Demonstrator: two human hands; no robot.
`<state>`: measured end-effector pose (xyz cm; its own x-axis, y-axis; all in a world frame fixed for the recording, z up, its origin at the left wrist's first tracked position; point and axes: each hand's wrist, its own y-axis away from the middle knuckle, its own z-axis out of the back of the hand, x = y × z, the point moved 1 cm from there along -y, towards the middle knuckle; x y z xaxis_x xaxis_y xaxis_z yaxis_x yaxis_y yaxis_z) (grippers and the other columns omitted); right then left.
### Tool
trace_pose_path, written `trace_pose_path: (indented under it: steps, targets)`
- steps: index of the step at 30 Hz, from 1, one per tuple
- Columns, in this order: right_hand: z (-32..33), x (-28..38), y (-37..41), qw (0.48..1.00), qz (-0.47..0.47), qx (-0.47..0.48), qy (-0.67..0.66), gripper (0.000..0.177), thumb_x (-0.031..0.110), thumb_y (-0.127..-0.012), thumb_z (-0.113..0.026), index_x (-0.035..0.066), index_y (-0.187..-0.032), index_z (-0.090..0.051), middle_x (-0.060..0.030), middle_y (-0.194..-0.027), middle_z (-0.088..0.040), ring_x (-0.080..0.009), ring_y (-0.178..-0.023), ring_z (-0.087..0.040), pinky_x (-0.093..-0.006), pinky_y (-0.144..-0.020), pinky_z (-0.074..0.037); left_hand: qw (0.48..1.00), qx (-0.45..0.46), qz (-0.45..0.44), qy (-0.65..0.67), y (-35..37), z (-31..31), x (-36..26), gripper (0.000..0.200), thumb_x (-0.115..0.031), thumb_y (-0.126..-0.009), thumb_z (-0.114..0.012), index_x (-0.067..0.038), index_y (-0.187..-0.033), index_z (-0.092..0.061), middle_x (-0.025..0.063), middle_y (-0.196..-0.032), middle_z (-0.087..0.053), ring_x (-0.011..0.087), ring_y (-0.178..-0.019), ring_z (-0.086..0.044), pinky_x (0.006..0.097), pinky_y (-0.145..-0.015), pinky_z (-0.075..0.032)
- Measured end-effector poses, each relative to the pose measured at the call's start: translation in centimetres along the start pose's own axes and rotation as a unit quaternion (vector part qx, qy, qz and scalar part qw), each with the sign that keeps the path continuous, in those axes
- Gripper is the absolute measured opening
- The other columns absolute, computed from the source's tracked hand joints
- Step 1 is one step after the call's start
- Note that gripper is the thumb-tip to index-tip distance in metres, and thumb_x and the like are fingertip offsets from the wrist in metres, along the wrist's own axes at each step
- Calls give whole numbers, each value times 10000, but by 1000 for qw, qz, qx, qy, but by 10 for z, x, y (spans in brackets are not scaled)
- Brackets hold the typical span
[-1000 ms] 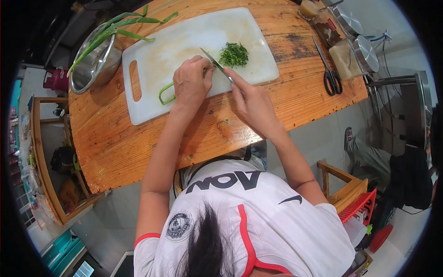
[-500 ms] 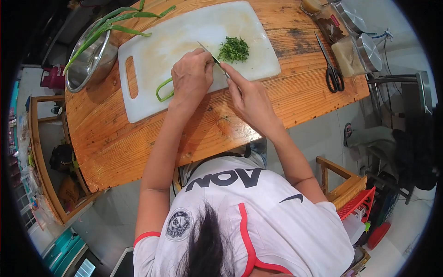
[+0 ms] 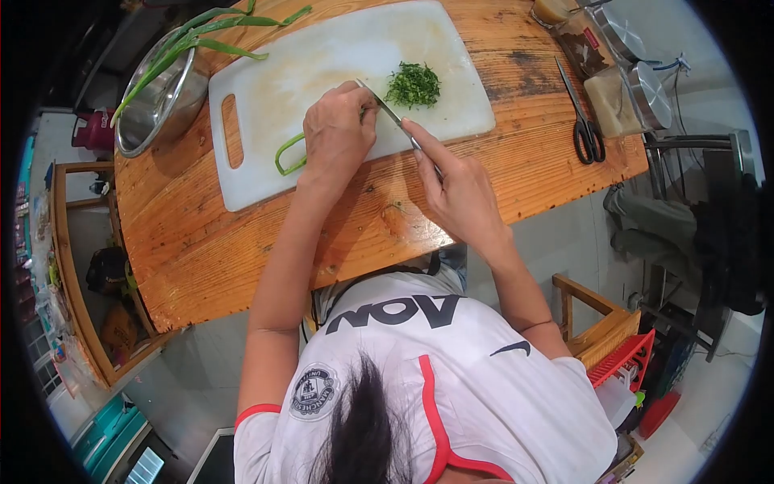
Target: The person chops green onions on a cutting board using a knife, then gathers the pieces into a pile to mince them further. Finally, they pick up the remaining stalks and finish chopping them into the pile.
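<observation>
My left hand (image 3: 339,129) is closed around a folded green onion (image 3: 289,155) on the white cutting board (image 3: 282,89). A bent loop of the green stalk sticks out toward the board's handle slot. In my right hand (image 3: 458,187) is a knife (image 3: 393,114), its blade slanting up and left so the tip lies beside my left fingers. The cut end of the stalk is hidden by those fingers. A small heap of finely chopped green onion (image 3: 413,85) sits on the board, just beyond the blade.
At the left stands a steel bowl (image 3: 164,101) with long green onion leaves (image 3: 189,44) across its rim. Black-handled scissors (image 3: 587,133) lie at the right, near lidded jars (image 3: 613,101). The wooden table's (image 3: 242,266) front edge runs before me. Another person's legs (image 3: 657,222) show at right.
My right hand has drawn back toward me and slightly right, bringing the knife with it; more of the blade shows. My left hand keeps its hold on the green onion.
</observation>
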<state>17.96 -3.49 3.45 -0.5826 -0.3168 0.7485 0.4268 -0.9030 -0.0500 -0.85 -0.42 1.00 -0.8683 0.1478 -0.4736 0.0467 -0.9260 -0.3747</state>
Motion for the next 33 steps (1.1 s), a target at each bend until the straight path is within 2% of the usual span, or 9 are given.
trace_pose_path:
  steps: [2,8,14,20,26,33]
  targets:
    - [0,1,0,1000,-10,9,-2,406,129,-982,-572,103,-1387,-582,-229,-628,-599,-409,-572,-613,-500,-569,-479,1000,-4,-6,7,0,-1,1,36,-66,-811,-727,-35,-821,-713,94,-808,-666,310,-735,-651,390,-664,-492]
    - [-25,-9,-22,998,50,-48,-1,403,119,-980,-562,91,-1381,-580,-253,-637,-598,-428,-606,-627,-526,-594,-480,1000,3,-7,15,0,-1,1,40,-61,-802,-730,-31,-824,-714,99,-830,-676,315,-736,-655,392,-670,-495]
    - [-9,-10,-18,998,-15,-13,-52,400,106,-979,-560,80,-1377,-585,-255,-647,-599,-419,-584,-617,-499,-587,-484,999,-3,13,30,0,-1,5,43,-57,-796,-738,-25,-821,-722,98,-839,-687,314,-725,-661,386,-674,-497]
    - [-5,-1,-7,999,23,-20,-18,413,106,-977,-570,74,-1388,-577,-245,-646,-604,-409,-570,-615,-482,-575,-486,999,2,15,28,0,-2,3,51,-54,-786,-742,-18,-815,-720,99,-841,-693,319,-716,-661,390,-668,-498]
    - [-8,0,-9,1000,3,-8,-18,404,120,-981,-563,76,-1382,-581,-249,-645,-607,-423,-584,-618,-510,-588,-490,999,3,1,35,0,0,4,53,-46,-785,-733,-14,-822,-713,108,-850,-694,329,-737,-665,397,-678,-503]
    - [-28,-14,-28,998,54,-37,16,418,111,-976,-562,109,-1394,-576,-263,-648,-599,-433,-598,-625,-521,-591,-480,1000,0,8,24,0,-2,3,44,-40,-791,-731,-20,-829,-720,102,-857,-700,321,-762,-679,390,-692,-513]
